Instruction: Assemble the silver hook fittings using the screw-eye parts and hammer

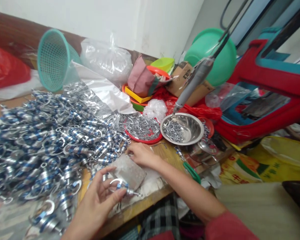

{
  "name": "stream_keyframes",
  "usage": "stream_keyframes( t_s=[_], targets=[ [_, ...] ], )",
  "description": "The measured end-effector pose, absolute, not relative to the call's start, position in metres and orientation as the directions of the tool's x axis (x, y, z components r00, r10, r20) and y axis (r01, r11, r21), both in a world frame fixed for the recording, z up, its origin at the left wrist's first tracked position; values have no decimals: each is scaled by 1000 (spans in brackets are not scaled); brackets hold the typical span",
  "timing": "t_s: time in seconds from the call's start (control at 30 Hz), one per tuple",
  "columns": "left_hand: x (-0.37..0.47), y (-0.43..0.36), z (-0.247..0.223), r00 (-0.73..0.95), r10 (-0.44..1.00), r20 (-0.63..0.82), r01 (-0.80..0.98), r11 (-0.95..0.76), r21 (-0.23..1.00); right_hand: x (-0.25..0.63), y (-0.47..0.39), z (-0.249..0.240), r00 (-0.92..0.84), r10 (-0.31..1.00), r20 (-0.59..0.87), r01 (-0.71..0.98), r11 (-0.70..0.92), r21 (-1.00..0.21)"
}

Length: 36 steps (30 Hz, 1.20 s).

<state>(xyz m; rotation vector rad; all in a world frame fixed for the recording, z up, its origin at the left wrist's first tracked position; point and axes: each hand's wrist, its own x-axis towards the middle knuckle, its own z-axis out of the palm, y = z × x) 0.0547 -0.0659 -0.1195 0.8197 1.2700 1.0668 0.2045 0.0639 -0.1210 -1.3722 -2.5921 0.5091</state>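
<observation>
My left hand [102, 196] is at the lower middle, its thumb and fingers closed round a silver and blue metal hook fitting [122, 186] whose thin end points right. Just beyond it, a grey block [130, 171] rests on a pale sheet on the wooden table. My right hand [141, 154] reaches to the far side of that block, fingers curled together near the edge of the metal pile; whatever they hold is too small to name. A large heap of similar hook fittings [47, 140] covers the left side.
Behind my right hand are a red tray [155, 140] of small metal parts and a steel bowl [193, 128] with pins. A grey tool [195, 80] hangs above the bowl. Green-handled pliers [191, 172] lie right. A teal basket [53, 60] and red stool [260, 116] stand farther off.
</observation>
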Motion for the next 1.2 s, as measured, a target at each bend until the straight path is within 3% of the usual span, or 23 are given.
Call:
stream_keyframes(
  t_s=[0.2, 0.43, 0.7, 0.9, 1.0, 1.1, 1.2],
  targets=[
    [49, -60, -119, 35, 926, -375, -205, 374, 905, 202, 64, -136, -695, 719, 28, 680, 669, -302],
    [46, -57, -122, -14, 925, -380, -261, 363, 894, 212, 65, -129, -781, 623, 48, 579, 750, -320],
    [45, -57, -128, -5, 927, -375, -292, 357, 887, 222, 62, -140, -626, 772, 114, 698, 619, -360],
    [44, -58, -131, 2, 935, -355, -334, 335, 881, 234, 44, -118, -593, 790, 157, 694, 600, -398],
    [44, -58, -132, -7, 936, -351, -336, 329, 883, 232, 16, -105, -590, 760, 274, 614, 642, -459],
    [44, -58, -133, -8, 939, -344, -338, 321, 885, 222, -13, -100, -640, 686, 347, 560, 725, -401],
    [43, -57, -134, 14, 945, -328, -362, 311, 879, 211, -28, -101, -691, 653, 309, 575, 756, -313]
  ],
)
